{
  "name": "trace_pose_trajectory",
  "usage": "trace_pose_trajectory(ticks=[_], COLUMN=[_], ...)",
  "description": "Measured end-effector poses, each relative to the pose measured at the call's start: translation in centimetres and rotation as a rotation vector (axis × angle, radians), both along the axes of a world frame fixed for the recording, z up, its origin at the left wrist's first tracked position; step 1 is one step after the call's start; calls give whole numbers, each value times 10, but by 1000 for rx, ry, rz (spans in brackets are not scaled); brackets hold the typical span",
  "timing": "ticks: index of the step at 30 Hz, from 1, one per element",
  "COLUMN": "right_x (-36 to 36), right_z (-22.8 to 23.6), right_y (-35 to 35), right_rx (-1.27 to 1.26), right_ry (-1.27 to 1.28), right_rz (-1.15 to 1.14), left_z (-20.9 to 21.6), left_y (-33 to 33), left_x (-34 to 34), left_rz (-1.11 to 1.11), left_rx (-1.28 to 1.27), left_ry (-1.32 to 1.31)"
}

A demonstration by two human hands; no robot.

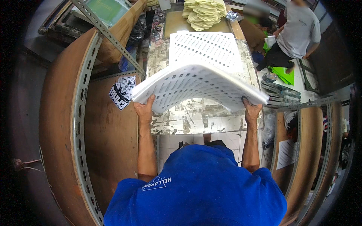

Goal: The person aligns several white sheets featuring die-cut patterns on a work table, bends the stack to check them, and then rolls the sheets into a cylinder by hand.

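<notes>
A thick stack of white printed sheets (pixel 181 81) arches upward between my two hands, bowed in the middle above the worktable. My left hand (pixel 144 106) grips its left edge, thumb on the near face. At the right edge my right hand (pixel 252 107) holds it the same way, and the thumb looks dark at the tip. Rows of small dark marks cover the face turned toward me. Beyond the stack, more printed white sheets (pixel 205 47) lie flat on the paint-stained table (pixel 181 124). The fingers behind the stack are hidden.
Pale yellow folded pieces (pixel 203 13) are piled at the table's far end. Wooden shelves with slotted metal posts flank me, a left board (pixel 109 143) and a right shelf (pixel 307 147). At the far right a person in a grey shirt (pixel 299 28) stands near bright green material (pixel 283 75).
</notes>
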State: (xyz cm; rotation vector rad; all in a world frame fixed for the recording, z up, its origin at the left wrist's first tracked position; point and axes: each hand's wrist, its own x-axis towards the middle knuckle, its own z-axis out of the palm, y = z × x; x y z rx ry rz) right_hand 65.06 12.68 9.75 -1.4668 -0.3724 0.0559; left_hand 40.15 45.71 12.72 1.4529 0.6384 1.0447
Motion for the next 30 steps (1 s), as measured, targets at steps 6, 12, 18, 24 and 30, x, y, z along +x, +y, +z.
trace_pose_trajectory(ticks=[6,12,18,24,30], right_x=[-4,13,27,60,70], right_z=[15,17,68,-6,-48], right_y=[-4,-10,6,25,19], right_rx=[-109,-251,-419,-704,-927], right_ry=[-122,-184,49,-51,51], right_rz=[111,84,244,349,314], left_z=[7,9,12,-67,-100], left_y=[-1,10,28,34,43], left_x=[-6,0,15,48,37], left_rz=[-51,18,-159,-212,-250], left_rx=[34,42,-187,-29,-79], left_ry=[56,198,395,625,696])
